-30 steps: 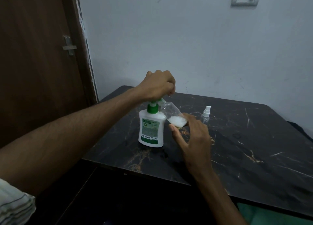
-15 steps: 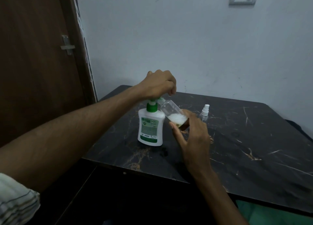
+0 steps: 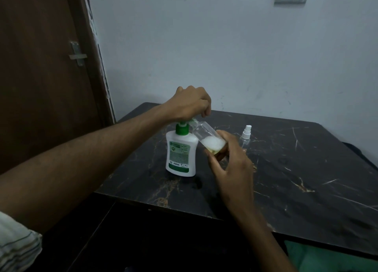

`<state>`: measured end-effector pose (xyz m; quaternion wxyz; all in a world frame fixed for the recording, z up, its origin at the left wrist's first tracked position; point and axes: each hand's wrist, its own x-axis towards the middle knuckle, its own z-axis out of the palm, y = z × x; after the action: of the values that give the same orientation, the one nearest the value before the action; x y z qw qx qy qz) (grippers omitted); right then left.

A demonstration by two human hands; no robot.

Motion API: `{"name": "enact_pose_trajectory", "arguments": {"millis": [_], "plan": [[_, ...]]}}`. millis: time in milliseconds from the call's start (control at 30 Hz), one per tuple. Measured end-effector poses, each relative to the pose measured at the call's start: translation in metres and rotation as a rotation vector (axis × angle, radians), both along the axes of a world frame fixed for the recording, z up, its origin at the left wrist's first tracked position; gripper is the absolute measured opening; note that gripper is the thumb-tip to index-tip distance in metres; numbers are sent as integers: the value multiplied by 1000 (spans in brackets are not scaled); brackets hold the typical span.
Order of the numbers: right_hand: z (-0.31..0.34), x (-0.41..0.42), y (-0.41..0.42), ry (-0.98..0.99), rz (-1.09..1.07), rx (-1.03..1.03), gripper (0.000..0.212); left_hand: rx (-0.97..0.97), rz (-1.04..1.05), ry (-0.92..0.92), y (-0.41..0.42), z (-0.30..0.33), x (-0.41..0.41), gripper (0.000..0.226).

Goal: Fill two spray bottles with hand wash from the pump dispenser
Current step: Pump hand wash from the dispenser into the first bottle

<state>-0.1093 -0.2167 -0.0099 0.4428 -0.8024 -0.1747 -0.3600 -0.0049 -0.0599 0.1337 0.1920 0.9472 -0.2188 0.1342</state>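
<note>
A white pump dispenser (image 3: 181,154) with a green collar stands on the black marble table (image 3: 286,169). My left hand (image 3: 190,105) sits on top of its green pump head, fingers curled over it. My right hand (image 3: 229,165) grips the base of a clear spray bottle (image 3: 206,136), tilted with its open neck against the pump nozzle. White foamy soap lies in the bottle's lower end. A second clear spray bottle (image 3: 245,137) with a white spray cap stands upright just right of my right hand.
The table stands against a pale wall. A brown door (image 3: 41,77) with a metal latch is at the left. The near table edge runs across below my right wrist. A green surface (image 3: 331,257) shows under the table at bottom right.
Both hands hold nearly the same pose. The tilted bottle stays at the nozzle, and the white foam in it looks about the same.
</note>
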Motion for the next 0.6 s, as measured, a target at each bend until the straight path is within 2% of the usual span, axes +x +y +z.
{"name": "enact_pose_trajectory", "arguments": {"millis": [333, 600], "plan": [[-12, 1, 4, -51, -25, -11, 56, -161, 25, 64, 6, -3, 6, 36], [-9, -4, 6, -66, -26, -28, 45, -61, 85, -2, 4, 4, 3, 32]]}}
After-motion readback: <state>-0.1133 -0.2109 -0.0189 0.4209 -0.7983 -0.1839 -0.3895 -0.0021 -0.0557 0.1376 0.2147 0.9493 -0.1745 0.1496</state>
